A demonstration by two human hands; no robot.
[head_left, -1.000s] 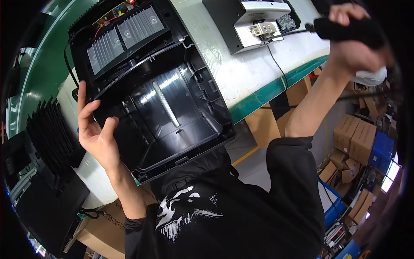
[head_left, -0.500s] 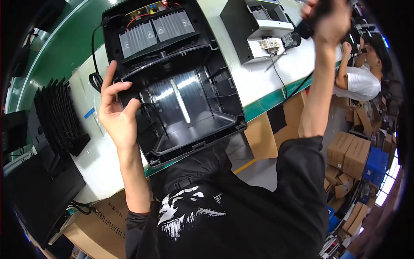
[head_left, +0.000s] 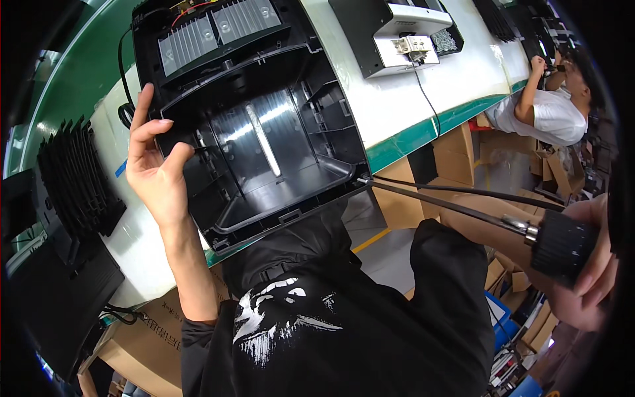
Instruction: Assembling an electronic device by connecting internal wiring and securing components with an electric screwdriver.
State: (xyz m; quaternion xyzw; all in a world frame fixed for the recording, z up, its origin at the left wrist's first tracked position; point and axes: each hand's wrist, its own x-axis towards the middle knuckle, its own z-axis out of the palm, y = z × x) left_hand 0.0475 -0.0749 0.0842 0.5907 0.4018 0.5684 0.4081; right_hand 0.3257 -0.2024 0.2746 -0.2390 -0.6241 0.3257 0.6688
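A large black plastic housing (head_left: 284, 210) lies on the bench in front of me, its hollow inside facing up. My left hand (head_left: 159, 175) grips its left edge, thumb and a bent finger over the rim, forefinger stretched along the outside. At the far right my right hand (head_left: 598, 278) is wrapped round a black power screwdriver (head_left: 562, 248), partly cut off by the picture's dark rim. The driver's long thin bit (head_left: 450, 206) reaches left to the housing's near right corner. Whether a screw sits under the tip is too small to tell.
Ribbed metal heat sinks (head_left: 248, 23) sit in the housing's far end. To its right stands a black-and-white metal unit (head_left: 410, 49) beside a tray of small screws (head_left: 444, 41). Stacked black panels (head_left: 79, 178) lie left. A co-worker (head_left: 546, 112) is at the far right.
My right hand has swung the screwdriver from the upper right down toward me, its bit now at the housing's near right corner. My left hand keeps its place on the housing.
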